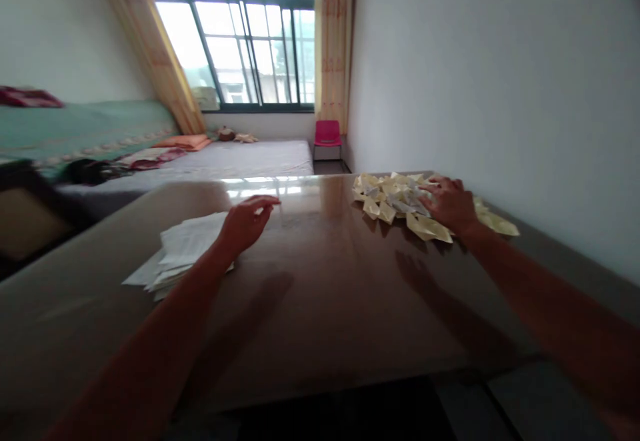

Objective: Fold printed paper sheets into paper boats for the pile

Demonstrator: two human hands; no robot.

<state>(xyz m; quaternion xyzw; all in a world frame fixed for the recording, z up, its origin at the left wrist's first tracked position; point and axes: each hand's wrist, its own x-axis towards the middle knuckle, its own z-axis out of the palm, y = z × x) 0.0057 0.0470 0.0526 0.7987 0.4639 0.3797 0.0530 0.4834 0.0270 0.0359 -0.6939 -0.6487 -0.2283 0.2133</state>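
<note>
My left hand point(249, 223) hovers over the table beside a stack of white paper sheets point(193, 244). Its fingers are loosely bent, with a gap between thumb and fingers and nothing seen in them. At the table's far right, my right hand point(449, 202) reaches onto a heap of folded paper pieces point(383, 211), cream and white, resembling small boats. Its fingers are spread over the heap's right side; the fingertips touch or nearly touch the paper there. Whether a piece lies under the palm is hidden.
Both arms extend over a glossy brown table point(320, 294). A white wall point(490, 81) runs close along its right side. Beyond the far edge are a bed point(270, 154) and a pink chair point(327, 133). A dark-framed chair back point(23, 221) stands at the left.
</note>
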